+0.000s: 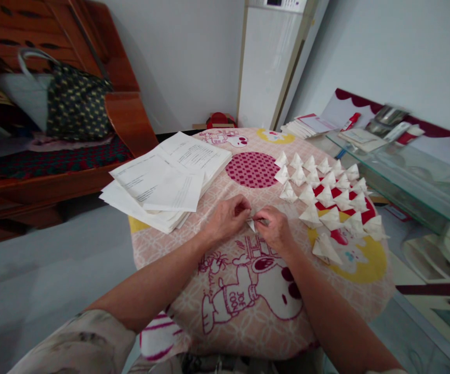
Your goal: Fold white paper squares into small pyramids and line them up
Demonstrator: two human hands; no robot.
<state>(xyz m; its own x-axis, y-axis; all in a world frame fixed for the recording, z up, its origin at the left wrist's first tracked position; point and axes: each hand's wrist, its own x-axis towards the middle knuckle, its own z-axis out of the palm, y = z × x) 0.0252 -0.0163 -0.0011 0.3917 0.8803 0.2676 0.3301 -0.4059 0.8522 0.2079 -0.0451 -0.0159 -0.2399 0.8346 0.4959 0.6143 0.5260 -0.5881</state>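
Over the middle of the round table, my left hand (228, 215) and my right hand (274, 227) meet, fingertips pinched on a small folded paper piece (251, 224). Fingers cover most of that piece; a white pointed tip shows below them. To the right stand rows of folded paper shapes (328, 196) with pointed corners, several in each row. The nearest folded shape (325, 249) sits apart from the rows, close to my right forearm. Left of my hands lies a stack of printed paper sheets (162, 179), loosely fanned.
A pink patterned cloth (162, 249) with cartoon figures covers the table. Along the right side runs a glass shelf (404, 176) bearing small items and a paper stack (306, 126). A wooden bench (119, 119) with bags (79, 101) stands at left, a white cabinet (269, 62) behind.
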